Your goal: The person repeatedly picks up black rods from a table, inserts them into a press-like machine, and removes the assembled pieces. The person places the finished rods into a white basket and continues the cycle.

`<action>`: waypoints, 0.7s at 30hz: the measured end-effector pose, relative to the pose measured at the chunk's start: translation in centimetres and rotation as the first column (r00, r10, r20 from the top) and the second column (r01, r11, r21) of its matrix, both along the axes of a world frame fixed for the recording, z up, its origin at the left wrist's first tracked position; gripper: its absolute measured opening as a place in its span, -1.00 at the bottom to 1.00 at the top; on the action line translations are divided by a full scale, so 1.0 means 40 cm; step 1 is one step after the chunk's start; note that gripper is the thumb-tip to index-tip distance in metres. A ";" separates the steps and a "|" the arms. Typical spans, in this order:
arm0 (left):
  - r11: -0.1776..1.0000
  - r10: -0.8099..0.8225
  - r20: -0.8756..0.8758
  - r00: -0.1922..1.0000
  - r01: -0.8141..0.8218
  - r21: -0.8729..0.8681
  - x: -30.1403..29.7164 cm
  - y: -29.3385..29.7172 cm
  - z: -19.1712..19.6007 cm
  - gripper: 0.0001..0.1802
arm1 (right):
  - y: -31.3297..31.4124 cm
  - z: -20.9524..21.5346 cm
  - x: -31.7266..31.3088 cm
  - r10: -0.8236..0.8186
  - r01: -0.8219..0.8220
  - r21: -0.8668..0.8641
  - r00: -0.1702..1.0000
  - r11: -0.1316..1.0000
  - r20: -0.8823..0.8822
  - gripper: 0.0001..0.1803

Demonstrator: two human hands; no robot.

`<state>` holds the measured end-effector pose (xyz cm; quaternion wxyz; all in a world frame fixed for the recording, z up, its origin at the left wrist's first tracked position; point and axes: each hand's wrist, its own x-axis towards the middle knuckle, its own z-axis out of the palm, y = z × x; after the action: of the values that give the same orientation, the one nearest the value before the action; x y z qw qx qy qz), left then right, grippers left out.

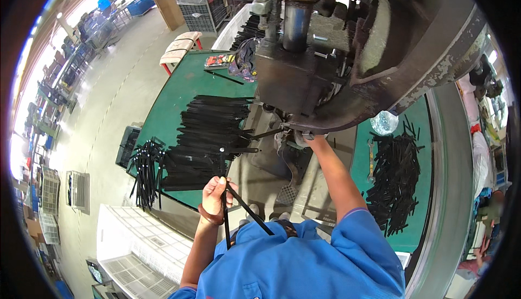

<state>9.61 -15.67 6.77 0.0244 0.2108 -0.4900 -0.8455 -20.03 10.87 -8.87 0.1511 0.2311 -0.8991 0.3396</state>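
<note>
My left hand is closed around long thin black strips, near the front edge of the green table. Two of their ends slant down toward my blue shirt, and one part stands up above my thumb. My right hand reaches up under the head of a large dark press. Its fingers are mostly hidden by the machine, so what they hold cannot be made out. A single black strip points from the left table toward the spot by my right hand.
Black strips lie stacked on the left green table, with a bundle overhanging its corner. Shorter black pieces, a wrench and a clear round container occupy the right table. A white crate stands at lower left.
</note>
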 end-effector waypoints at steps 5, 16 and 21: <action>0.996 -0.083 0.022 0.996 0.083 0.012 -0.017 0.031 -0.019 -0.81 | 0.012 -0.005 -0.019 0.027 -0.028 -0.024 0.999 0.999 -0.036 -0.58; 0.977 -0.209 0.019 0.978 0.208 0.044 -0.075 0.051 -0.015 -0.81 | 0.087 -0.030 -0.018 0.002 0.130 -0.540 0.972 0.831 0.237 -0.67; 0.972 -0.234 0.027 0.972 0.233 0.042 -0.077 0.037 -0.030 -0.81 | -0.117 0.253 0.209 0.186 -0.015 -0.525 0.944 0.851 0.274 -0.80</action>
<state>6.53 -14.21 5.58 -0.0872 0.1657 -0.4954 -0.8482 -11.67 6.18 1.24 0.0439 0.1723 -0.7738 0.6079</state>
